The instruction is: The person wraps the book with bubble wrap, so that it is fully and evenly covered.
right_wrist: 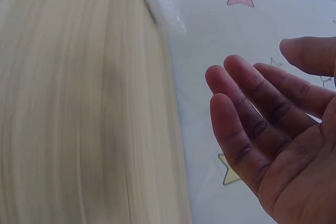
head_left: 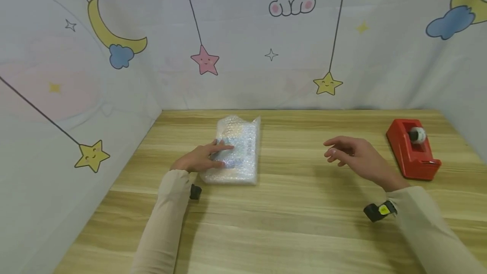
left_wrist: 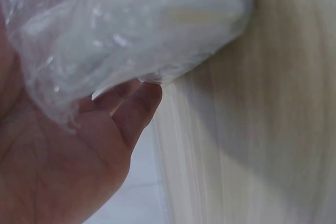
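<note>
A flat package wrapped in bubble wrap (head_left: 243, 168) lies on the wooden table, left of the middle; printed colours and lettering show through the wrap. My left hand (head_left: 198, 158) rests over its left side, index finger and thumb stretched across the top. In the left wrist view, the wrap's loose edge (left_wrist: 58, 85) overlaps the palm, and the outer fingers (left_wrist: 139, 108) reach along the package's side. My right hand (head_left: 354, 153) hovers above the table with loosely bent fingers, holding nothing; the right wrist view shows its bare palm (right_wrist: 299, 166).
A red tape dispenser (head_left: 414, 151) with a roll in it stands at the right, beyond my right hand. A pale cloth (head_left: 243, 88) printed with stars and moons hangs behind the table (head_left: 289, 223) and along its sides. Each wrist wears a dark camera strap.
</note>
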Tool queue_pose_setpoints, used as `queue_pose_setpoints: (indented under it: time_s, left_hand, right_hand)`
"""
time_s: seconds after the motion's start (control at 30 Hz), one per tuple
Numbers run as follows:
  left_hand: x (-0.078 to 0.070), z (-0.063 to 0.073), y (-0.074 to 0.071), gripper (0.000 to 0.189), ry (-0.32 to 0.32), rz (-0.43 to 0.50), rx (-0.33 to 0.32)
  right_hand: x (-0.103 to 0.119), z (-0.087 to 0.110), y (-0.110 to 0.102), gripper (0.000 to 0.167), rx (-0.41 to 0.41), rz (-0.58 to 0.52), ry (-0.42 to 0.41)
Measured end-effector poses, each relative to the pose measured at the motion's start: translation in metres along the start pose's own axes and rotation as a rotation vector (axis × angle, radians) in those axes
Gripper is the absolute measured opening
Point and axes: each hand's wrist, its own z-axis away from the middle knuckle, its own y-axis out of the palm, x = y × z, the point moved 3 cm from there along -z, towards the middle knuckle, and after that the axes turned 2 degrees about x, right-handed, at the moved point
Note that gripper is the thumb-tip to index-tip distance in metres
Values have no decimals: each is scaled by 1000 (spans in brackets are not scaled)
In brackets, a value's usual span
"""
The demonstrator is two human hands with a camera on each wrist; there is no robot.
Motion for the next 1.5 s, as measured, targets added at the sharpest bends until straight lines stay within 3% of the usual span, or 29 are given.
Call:
queue_pose_setpoints:
  time_s: [0.3, 0.83, 1.13, 1.5]
  left_hand:
    - [0, 1, 1, 59, 25, 7, -9]
    - [-2, 3, -1, 59, 30, 9, -9]
    - [-1, 2, 1, 59, 26, 3, -15]
    - [-2, 2, 1, 59, 22, -5, -19]
  right_hand:
    - [-22, 19, -25, 34, -27, 35, 43]
    - [-62, 54, -55, 30, -180, 99, 39]
    - [-83, 74, -74, 48, -290, 72, 238]
    - [-91, 91, -91, 46, -365, 123, 284]
